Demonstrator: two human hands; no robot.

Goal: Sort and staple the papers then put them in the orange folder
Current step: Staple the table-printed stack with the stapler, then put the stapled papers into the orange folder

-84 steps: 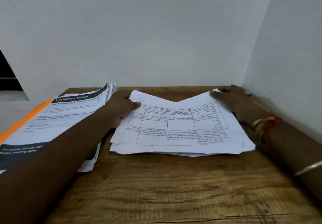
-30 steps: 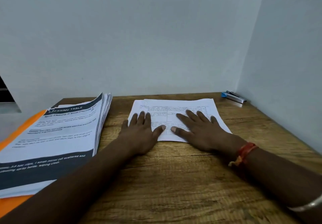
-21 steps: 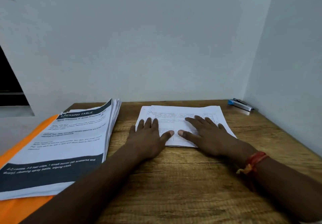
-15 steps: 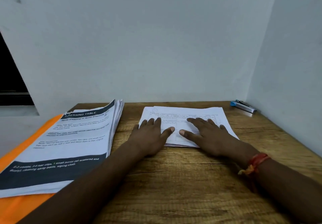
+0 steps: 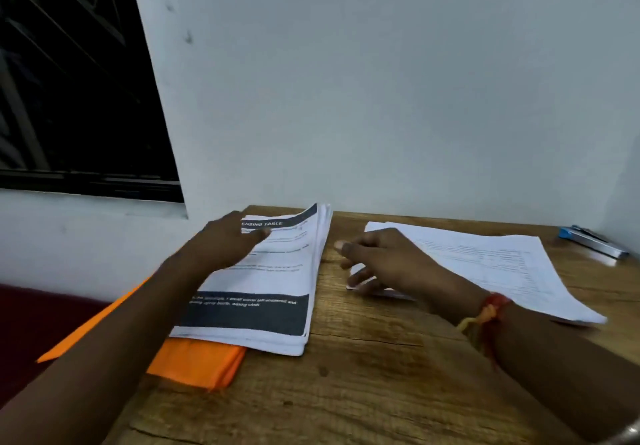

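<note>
The left grip (image 5: pixel 225 240) lies flat and open on the far left part of the thick paper stack (image 5: pixel 270 278). Its fingers are stretched out over the dark header band of the top sheet and hold nothing. That stack sits on the left side of the wooden worktop (image 5: pixel 363 392), on top of the orange folder (image 5: pixel 194 365). The folder sticks out from under the stack's near edge and past the worktop's left side.

The right grip (image 5: pixel 381 257) is just right of the stack, over the bare strip of wood between the stack and the thinner sheaf of table-printed papers (image 5: pixel 495 264). Its thumb points towards the stack without touching it. Its fingers are loosely bent, with their tips at the sheaf's near left corner, and nothing is pinched. The rest of the sheaf lies flat to the right of that wrist, which wears a red and yellow thread band (image 5: pixel 488 309).

A blue and silver stapler (image 5: pixel 592 242) lies in the far right corner of the worktop, well apart from both grips.

The worktop stands against a pale wall (image 5: pixel 381 81). A dark window (image 5: pixel 69 81) with a grille is at the left, and a dark red surface (image 5: pixel 34 323) lies below it, beside the worktop.
</note>
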